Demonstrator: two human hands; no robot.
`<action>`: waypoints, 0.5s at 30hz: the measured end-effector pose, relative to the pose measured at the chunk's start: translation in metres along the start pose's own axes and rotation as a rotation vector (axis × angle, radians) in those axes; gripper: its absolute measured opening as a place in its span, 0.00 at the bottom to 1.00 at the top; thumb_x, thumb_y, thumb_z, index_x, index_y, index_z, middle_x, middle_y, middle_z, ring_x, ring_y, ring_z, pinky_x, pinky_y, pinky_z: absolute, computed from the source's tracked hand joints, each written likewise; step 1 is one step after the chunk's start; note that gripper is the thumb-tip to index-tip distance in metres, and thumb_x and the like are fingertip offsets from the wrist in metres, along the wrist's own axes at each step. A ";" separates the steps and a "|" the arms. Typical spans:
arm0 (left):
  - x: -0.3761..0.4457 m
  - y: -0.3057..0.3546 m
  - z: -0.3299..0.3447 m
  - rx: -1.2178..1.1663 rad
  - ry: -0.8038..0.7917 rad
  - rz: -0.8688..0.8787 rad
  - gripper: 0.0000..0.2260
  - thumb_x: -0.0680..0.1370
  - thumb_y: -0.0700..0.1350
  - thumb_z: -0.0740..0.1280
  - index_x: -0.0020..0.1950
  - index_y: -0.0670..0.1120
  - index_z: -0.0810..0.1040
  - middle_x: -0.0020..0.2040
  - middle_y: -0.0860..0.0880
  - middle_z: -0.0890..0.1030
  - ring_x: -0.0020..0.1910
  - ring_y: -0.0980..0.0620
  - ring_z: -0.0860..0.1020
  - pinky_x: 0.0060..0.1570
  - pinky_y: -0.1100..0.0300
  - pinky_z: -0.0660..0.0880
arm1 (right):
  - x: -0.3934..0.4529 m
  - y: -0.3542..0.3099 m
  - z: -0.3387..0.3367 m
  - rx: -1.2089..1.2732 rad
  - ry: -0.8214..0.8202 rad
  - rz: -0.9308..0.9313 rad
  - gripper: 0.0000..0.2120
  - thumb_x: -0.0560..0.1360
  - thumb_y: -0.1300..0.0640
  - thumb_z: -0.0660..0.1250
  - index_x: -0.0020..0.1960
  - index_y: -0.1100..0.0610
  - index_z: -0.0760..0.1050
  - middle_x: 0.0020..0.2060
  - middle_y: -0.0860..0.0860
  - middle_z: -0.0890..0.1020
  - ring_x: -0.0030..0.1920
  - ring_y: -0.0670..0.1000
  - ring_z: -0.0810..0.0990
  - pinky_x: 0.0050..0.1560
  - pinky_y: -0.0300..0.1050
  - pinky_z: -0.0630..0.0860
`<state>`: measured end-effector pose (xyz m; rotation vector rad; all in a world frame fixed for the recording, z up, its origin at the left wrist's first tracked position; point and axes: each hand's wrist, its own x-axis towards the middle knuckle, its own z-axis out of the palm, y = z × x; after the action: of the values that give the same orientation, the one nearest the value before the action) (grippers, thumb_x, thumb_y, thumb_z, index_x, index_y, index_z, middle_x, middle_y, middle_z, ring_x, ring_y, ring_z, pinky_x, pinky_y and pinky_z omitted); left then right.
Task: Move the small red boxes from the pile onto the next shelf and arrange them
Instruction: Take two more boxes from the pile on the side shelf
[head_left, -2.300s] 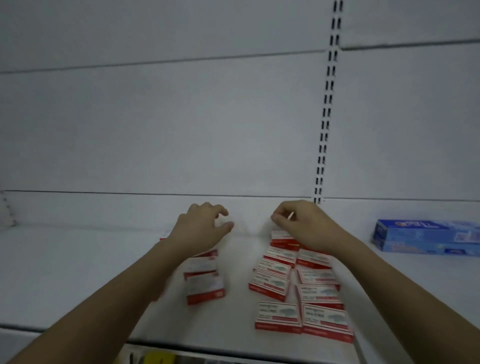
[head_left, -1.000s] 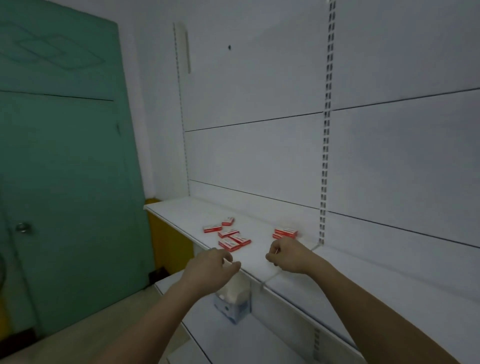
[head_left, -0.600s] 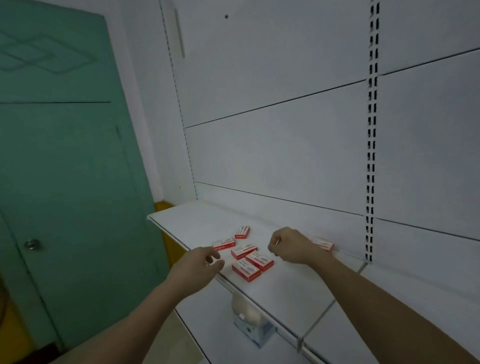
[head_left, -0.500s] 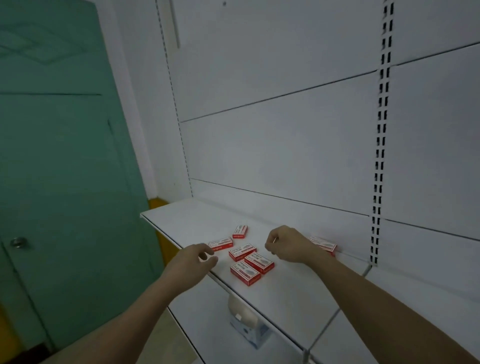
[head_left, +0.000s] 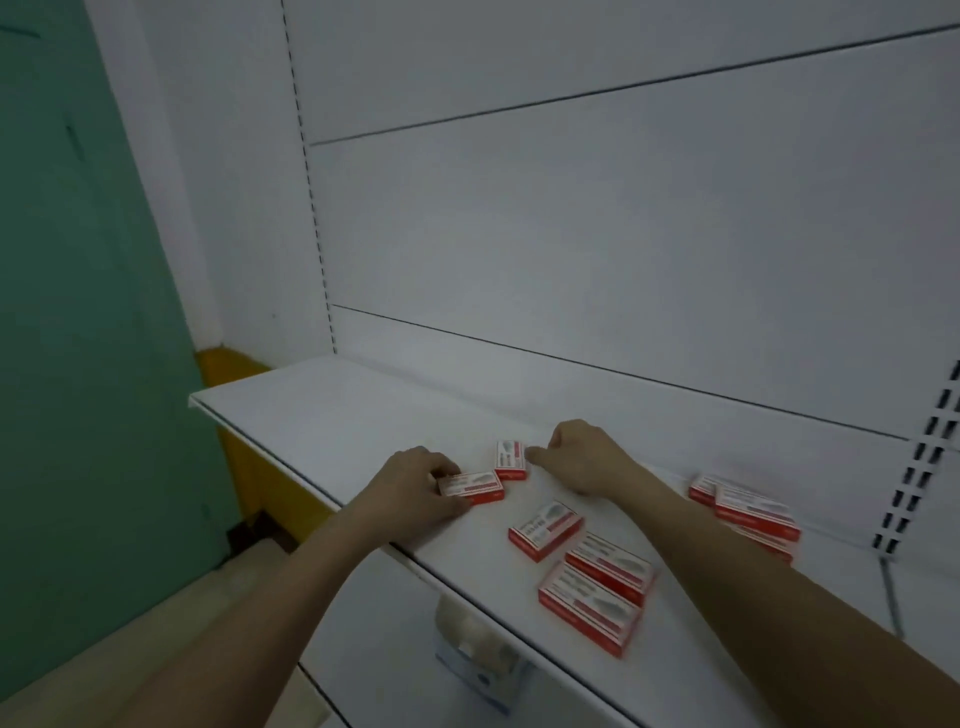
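Two small red boxes are being taken from the scattered pile on a white shelf (head_left: 322, 400). One box (head_left: 471, 487) near the front edge is gripped by the left hand (head_left: 415, 491), fingers curled round its end; a second box (head_left: 510, 460) is touched at its side by the curled right hand (head_left: 582, 457), though whether it is pinched cannot be told. Three loose boxes (head_left: 587, 566) lie nearer, and a stack (head_left: 748, 512) sits further right. A lift and carry to the neighbouring shelf is judged to be called for next. White labels are seen, but their print is too blurred to be read.
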<state>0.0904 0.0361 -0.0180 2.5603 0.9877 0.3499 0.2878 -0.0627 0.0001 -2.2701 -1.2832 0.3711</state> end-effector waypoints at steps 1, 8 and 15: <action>0.011 -0.009 -0.003 -0.014 -0.013 0.046 0.18 0.73 0.55 0.72 0.60 0.52 0.78 0.54 0.52 0.76 0.47 0.57 0.73 0.42 0.69 0.67 | 0.008 -0.007 0.006 -0.028 0.019 0.025 0.22 0.75 0.39 0.64 0.35 0.56 0.69 0.29 0.50 0.74 0.30 0.50 0.73 0.31 0.42 0.66; 0.081 -0.062 -0.016 -0.226 -0.137 0.243 0.15 0.69 0.49 0.77 0.54 0.52 0.81 0.50 0.54 0.79 0.47 0.57 0.76 0.45 0.71 0.70 | 0.039 -0.036 0.026 -0.158 0.027 0.156 0.26 0.69 0.34 0.69 0.50 0.55 0.72 0.39 0.48 0.76 0.38 0.46 0.74 0.34 0.42 0.68; 0.129 -0.074 -0.016 -0.393 -0.203 0.303 0.17 0.65 0.43 0.79 0.50 0.56 0.82 0.45 0.56 0.82 0.37 0.60 0.77 0.39 0.64 0.75 | 0.044 -0.018 0.018 -0.177 0.036 0.202 0.21 0.73 0.46 0.70 0.61 0.55 0.72 0.51 0.50 0.78 0.49 0.50 0.76 0.49 0.45 0.75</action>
<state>0.1344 0.1794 -0.0223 2.3197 0.4082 0.3198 0.2898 -0.0122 -0.0045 -2.5536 -1.1113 0.2951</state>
